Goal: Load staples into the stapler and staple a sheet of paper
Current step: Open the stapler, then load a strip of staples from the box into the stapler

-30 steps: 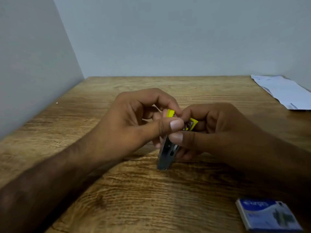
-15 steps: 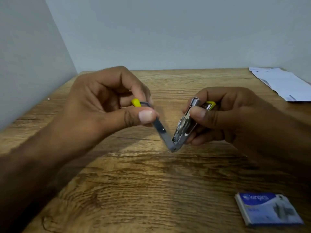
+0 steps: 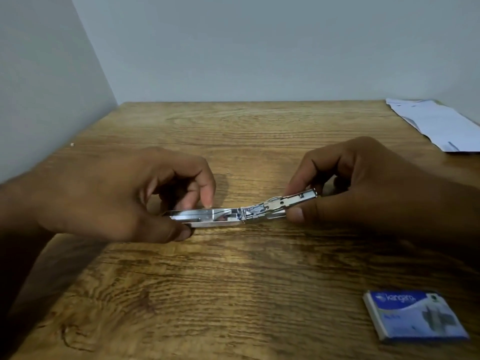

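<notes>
A small metal stapler (image 3: 241, 213) is swung fully open, almost flat, just above the wooden table (image 3: 233, 281). My left hand (image 3: 117, 198) pinches its left half between thumb and fingers. My right hand (image 3: 363, 183) pinches the right half, which tilts slightly upward. The shiny inner channel faces up. A blue box of staples (image 3: 415, 315) lies closed at the near right. White paper (image 3: 439, 123) rests at the far right corner.
Grey walls close off the table at the left and the back. A tiny white speck (image 3: 72, 144) lies near the left wall. The paper reaches past the right edge of the view.
The stapler went from folded shut, to a V shape, to spread nearly flat. My hands moved apart, left and right, and lower toward the table.
</notes>
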A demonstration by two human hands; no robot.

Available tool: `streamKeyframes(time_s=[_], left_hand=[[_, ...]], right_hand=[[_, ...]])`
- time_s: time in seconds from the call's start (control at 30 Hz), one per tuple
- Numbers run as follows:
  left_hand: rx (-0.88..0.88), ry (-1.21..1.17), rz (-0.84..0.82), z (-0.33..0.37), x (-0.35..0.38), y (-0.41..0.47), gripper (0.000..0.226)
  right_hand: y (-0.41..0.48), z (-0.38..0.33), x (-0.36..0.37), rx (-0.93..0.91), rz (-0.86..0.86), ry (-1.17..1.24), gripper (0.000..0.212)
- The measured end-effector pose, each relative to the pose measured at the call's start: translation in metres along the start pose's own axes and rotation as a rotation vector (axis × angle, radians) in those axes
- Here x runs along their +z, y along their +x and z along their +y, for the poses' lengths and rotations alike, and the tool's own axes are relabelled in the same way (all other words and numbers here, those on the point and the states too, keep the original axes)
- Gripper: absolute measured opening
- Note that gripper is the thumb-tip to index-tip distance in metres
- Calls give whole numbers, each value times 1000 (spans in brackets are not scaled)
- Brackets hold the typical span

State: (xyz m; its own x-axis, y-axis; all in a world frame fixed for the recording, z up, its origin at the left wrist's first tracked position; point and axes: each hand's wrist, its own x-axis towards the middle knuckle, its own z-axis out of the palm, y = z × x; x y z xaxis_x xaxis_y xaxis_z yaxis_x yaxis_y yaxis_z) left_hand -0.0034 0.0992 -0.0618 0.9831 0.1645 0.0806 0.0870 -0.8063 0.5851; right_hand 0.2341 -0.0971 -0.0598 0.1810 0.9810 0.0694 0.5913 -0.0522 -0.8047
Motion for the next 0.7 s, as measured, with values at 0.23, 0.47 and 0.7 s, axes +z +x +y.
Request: streamKeyframes(time_s=[0.23, 0.47, 0.7], left_hand=[[-51, 16, -36, 8, -3, -2, 27], [54, -18, 134, 33, 23, 20, 27], [32, 159, 47, 51, 47, 40, 40]], right_hand=[[5, 7, 0, 29, -47, -79, 38], [6, 5, -7, -11, -189, -83, 35], [8, 8, -14, -18, -257, -34, 30]])
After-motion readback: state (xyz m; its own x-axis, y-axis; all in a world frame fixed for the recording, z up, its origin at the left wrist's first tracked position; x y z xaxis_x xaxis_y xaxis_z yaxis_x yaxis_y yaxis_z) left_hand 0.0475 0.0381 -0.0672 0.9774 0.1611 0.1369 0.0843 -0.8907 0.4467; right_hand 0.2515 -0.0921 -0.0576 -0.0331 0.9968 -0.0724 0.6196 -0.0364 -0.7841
